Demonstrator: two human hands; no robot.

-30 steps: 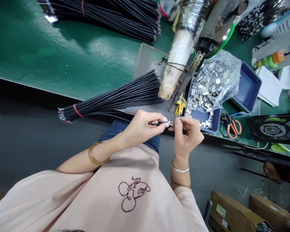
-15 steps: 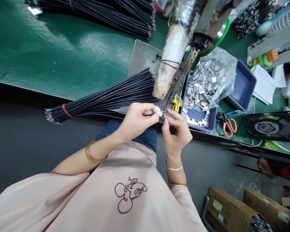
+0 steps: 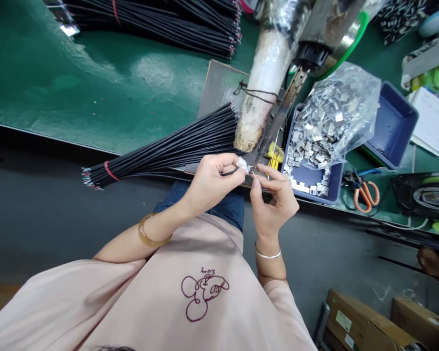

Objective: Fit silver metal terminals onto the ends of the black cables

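Note:
My left hand (image 3: 219, 180) is closed in a pinch on a black cable (image 3: 229, 172) by its end. White wrapping (image 3: 242, 163) covers one of its fingertips. Close beside it, my right hand (image 3: 274, 197) pinches thumb and forefinger together at the cable's tip; a thin pale strand shows there, but the piece is too small to name. Both hands meet just below the tip of a soldering iron (image 3: 274, 129). To their left a bundle of black cables (image 3: 168, 141), tied with a red band, lies at the table edge.
A white wrapped tube (image 3: 255, 97) hangs over the grey board (image 3: 215, 87). Right of it stand a blue tray (image 3: 320, 195) of metal connector shells (image 3: 314, 146), a yellow cutter (image 3: 274, 158), orange-handled pliers (image 3: 366, 195) and a black fan (image 3: 424, 195). More cables (image 3: 168, 24) lie behind.
The view has shifted a little, so the scene sits further right. Both hands keep their pinch at the cable end, with only slight finger movement.

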